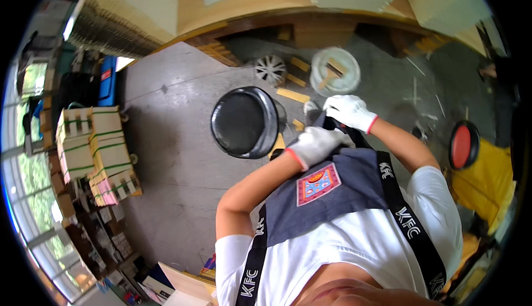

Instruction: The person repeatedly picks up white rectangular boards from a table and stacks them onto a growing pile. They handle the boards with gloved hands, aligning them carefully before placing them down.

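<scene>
Both my hands wear white knit gloves with red cuffs and meet at my waist, by the lower front of a dark grey apron point(354, 176) with a colourful patch. My left hand point(317, 145) is closed against the apron's edge, its fingers curled toward the right hand. Just beyond it, my right hand point(349, 112) bends closed over a black piece point(331, 124) at the apron's front. What that piece is, and what the fingers grip, is mostly hidden by the gloves. Black straps point(407, 220) run over my white shirt.
A round black stool point(239, 122) stands to the left of my hands. Ahead are a white bucket point(350, 62) with brushes across it, a grey spoked wheel point(270, 69) and wood strips point(292, 95). Strapped stacks point(100, 151) stand left; a red-topped stool point(461, 146) right; a wooden bench point(238, 24) spans the far side.
</scene>
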Demonstrator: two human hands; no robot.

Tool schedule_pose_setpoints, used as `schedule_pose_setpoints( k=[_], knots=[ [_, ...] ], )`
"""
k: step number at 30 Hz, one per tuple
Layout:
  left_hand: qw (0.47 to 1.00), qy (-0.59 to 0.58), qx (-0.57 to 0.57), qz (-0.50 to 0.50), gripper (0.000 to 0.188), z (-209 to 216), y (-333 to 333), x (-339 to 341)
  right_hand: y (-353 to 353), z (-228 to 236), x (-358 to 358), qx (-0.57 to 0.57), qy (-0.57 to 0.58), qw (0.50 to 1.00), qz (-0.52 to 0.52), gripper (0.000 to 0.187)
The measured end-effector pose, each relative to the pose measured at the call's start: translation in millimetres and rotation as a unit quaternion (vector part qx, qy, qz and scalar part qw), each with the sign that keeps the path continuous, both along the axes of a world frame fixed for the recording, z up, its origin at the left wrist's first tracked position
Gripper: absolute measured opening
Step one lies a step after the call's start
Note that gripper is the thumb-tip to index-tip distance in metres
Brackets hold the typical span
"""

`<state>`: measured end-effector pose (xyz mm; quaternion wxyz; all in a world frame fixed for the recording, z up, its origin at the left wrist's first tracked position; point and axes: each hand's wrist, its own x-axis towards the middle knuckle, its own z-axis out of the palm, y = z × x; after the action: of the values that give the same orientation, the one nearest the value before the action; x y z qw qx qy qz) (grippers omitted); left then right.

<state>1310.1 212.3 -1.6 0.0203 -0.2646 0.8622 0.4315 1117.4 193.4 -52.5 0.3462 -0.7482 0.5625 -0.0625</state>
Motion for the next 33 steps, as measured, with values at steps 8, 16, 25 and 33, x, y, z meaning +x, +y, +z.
schedule_pose_setpoints(
  k=[8,16,25,33],
  knots=[
    [0.949,-0.207,-0.223,0.086,0.019,-199,-82,-115,-85,10,-35,-0.104,0.034,0.993,0.035,0.022],
    [0.945,-0.282,-0.083,-0.14,0.037,-87,-135,-130,-101,-25,-76,0.062,0.067,0.996,-0.025,0.021],
    [0.835,0.143,0.386,0.365,0.044,-61,-223,54,-116,-11,-94,0.137,-0.043,0.987,-0.068,0.033],
    [0.704,-0.294,0.297,0.574,0.107,-273,-143,237,-184,22,-50,0.058,-0.067,0.988,-0.125,0.035]
  ],
)
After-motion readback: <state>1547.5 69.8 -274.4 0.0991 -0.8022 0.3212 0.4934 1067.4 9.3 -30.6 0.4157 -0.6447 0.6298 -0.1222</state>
